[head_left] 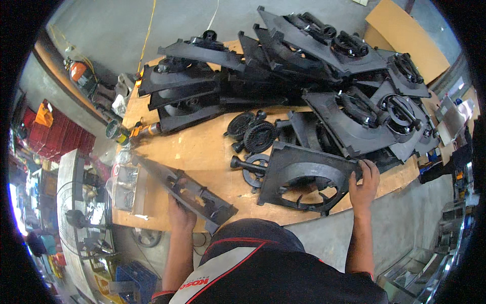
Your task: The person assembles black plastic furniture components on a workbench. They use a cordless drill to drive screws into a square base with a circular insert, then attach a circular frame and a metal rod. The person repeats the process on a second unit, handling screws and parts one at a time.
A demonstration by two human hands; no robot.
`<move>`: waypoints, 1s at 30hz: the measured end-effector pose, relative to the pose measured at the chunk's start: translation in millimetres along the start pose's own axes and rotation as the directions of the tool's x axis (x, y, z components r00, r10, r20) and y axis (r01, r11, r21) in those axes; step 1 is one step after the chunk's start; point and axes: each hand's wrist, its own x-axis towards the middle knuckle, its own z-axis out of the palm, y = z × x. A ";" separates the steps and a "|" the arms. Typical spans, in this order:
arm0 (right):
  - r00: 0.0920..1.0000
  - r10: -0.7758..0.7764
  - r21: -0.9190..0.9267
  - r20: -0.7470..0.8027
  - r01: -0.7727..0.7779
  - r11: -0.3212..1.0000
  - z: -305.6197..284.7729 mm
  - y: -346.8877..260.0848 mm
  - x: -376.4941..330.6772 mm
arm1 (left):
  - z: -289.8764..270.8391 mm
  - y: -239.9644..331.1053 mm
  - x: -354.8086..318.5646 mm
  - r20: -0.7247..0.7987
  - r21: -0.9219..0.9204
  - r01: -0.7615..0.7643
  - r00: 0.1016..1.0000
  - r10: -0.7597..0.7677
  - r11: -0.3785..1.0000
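Two hands: both are engaged, each on a separate black cast piece at the near edge of the wooden table (pixel 202 152).
Left hand (pixel 179 215): closed from below around the near end of a long black slotted bracket (pixel 190 190), which is held tilted over the table's front left edge; the fingertips are hidden beneath it.
Right hand (pixel 363 183): fingers are curled over the right rim of a flat black burner plate (pixel 298 177), with the thumb side toward the table edge.
Burner plate: it lies flat at the front of the table, its large round opening facing up, partly overhanging the curved front edge.
Ring burner (pixel 248 169): a round piece with a stubby pipe is seen just left of the plate, touching or tucked under its corner; which cannot be told.
Loose burner heads (pixel 253 133): two round ribbed discs lie behind it, near the table's middle.
Stack (pixel 324 66): many similar plates are piled overlapping across the far half of the table.
Step in hand: judged as two parts being gripped at once, bracket on the left and plate on the right.
Next move: it would call for a firm grip on the plate's rim and the bracket being kept level, since both pieces look heavy and overhang the edge.
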 end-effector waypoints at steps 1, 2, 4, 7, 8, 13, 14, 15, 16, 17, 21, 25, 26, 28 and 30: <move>1.000 0.003 0.011 -0.008 -0.003 1.000 2.7 -1.2 -3.1 | -7.0 -0.3 2.1 0.091 0.007 -0.014 0.996 0.013 1.000; 1.000 0.007 0.022 -0.015 -0.006 1.000 5.4 -1.9 -6.4 | -15.9 -2.4 5.5 0.133 -0.007 -0.016 0.991 0.017 1.000; 0.998 0.001 0.051 -0.063 0.002 0.999 8.9 -6.3 -9.2 | -25.7 -2.3 9.7 0.223 -0.041 -0.022 0.974 0.031 0.999; 0.985 -0.028 0.267 -0.172 0.074 0.961 13.1 -37.0 -9.7 | -20.6 2.7 0.9 0.236 -0.055 -0.078 0.968 0.089 0.995; 0.998 -0.038 0.385 -0.054 0.056 0.921 21.6 -50.9 -15.5 | -11.7 7.0 -4.8 0.218 -0.051 -0.100 0.970 0.109 0.994; 0.868 -0.348 0.794 0.353 -0.081 0.602 91.5 -180.8 -12.2 | -29.9 28.9 -13.1 0.278 0.056 -0.141 0.953 0.120 0.988; 0.719 -0.307 0.734 0.624 -0.405 0.545 118.2 -195.2 -23.9 | -33.8 30.9 -10.0 0.169 0.028 -0.087 0.982 0.081 0.996; 0.681 -0.291 0.717 0.671 -0.496 0.490 146.2 -202.9 -34.7 | -35.5 32.3 -5.4 0.061 -0.011 -0.031 0.998 0.032 0.999; 0.638 -0.281 0.688 0.717 -0.583 0.431 174.2 -210.4 -44.0 | -35.2 36.3 -1.7 -0.045 -0.058 0.018 0.999 -0.021 0.998; 0.570 -0.178 0.592 0.802 -0.720 0.362 202.9 -213.4 -51.9 | -30.4 44.8 -2.5 -0.001 -0.090 0.011 1.000 -0.011 0.996; 0.350 0.062 0.342 0.935 -0.933 0.117 255.3 -226.0 -67.0 | -113.5 57.3 5.0 0.261 -0.159 -0.052 0.961 0.092 0.986; 0.329 0.193 0.335 0.924 -0.942 0.002 248.1 -249.7 -62.1 | -201.4 41.6 20.5 0.376 -0.417 -0.067 0.895 0.239 0.907; 0.341 0.211 0.359 0.916 -0.932 -0.049 248.7 -251.0 -62.6 | -211.9 42.6 20.7 0.379 -0.417 -0.055 0.897 0.229 0.907; 0.313 0.208 0.334 0.927 -0.940 -0.074 256.2 -249.9 -59.5 | -239.8 42.6 25.6 0.385 -0.427 -0.037 0.897 0.219 0.903; 0.306 0.230 0.341 0.924 -0.931 -0.131 257.7 -248.9 -61.8 | -265.9 47.4 30.1 0.420 -0.371 0.079 0.903 0.091 0.925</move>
